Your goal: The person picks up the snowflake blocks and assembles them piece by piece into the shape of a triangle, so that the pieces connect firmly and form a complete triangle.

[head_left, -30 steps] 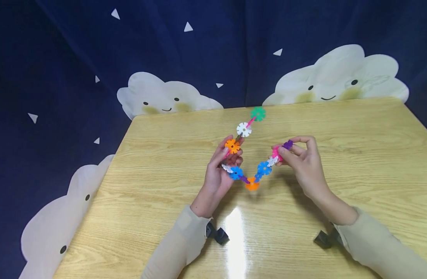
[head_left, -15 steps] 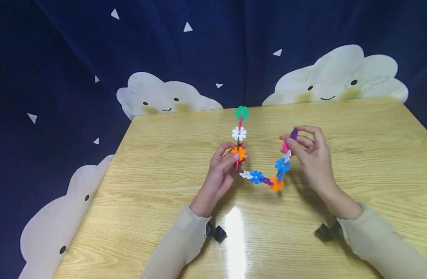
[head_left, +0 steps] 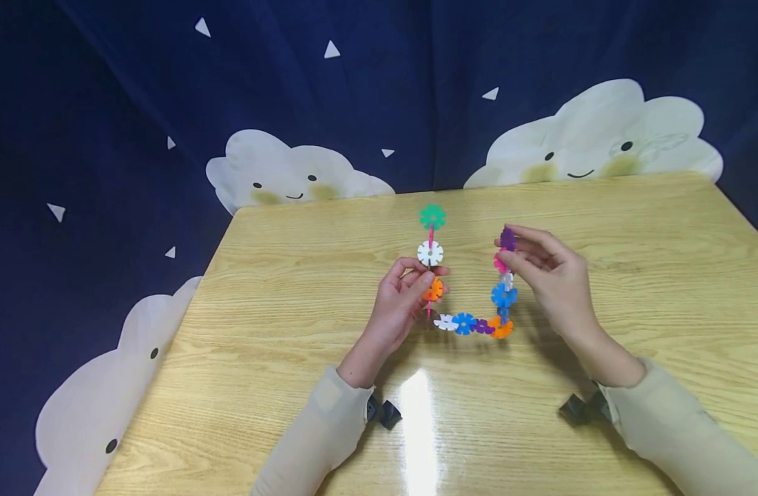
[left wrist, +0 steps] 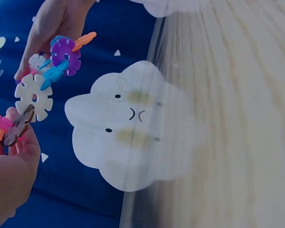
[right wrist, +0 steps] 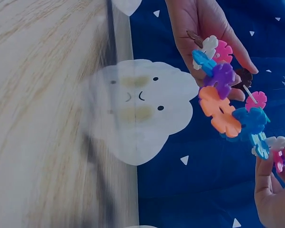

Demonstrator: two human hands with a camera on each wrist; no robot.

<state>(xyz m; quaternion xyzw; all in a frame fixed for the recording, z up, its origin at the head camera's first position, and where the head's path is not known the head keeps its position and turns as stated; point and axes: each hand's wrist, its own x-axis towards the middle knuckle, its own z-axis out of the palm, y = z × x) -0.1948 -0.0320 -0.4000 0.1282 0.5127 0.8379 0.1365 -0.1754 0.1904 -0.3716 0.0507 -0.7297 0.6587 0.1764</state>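
A chain of slotted flower-shaped plastic discs hangs in a U between both hands, held above the table. My left hand (head_left: pixel 391 303) pinches it at an orange disc (head_left: pixel 437 289). Above that grip stand a white disc (head_left: pixel 430 253), a pink one seen edge-on, and a green disc (head_left: pixel 432 217) at the end. My right hand (head_left: pixel 555 282) pinches the other end, at a pink disc (head_left: pixel 500 260) and a purple disc (head_left: pixel 508 239). Along the bottom run white, blue, purple and orange discs. A brown disc (left wrist: pixel 20 126) shows by the left fingers in the left wrist view.
The wood-grain table (head_left: pixel 279 289) extends around both hands. Behind it hangs a dark blue curtain (head_left: pixel 354 89) with white triangles and smiling clouds (head_left: pixel 292 165). Black wrist devices (head_left: pixel 387 413) sit at both cuffs.
My right hand has moved to the right and a little up, spreading the chain from a V into a U. The green-tipped end has swung from slanted to upright at my left hand.
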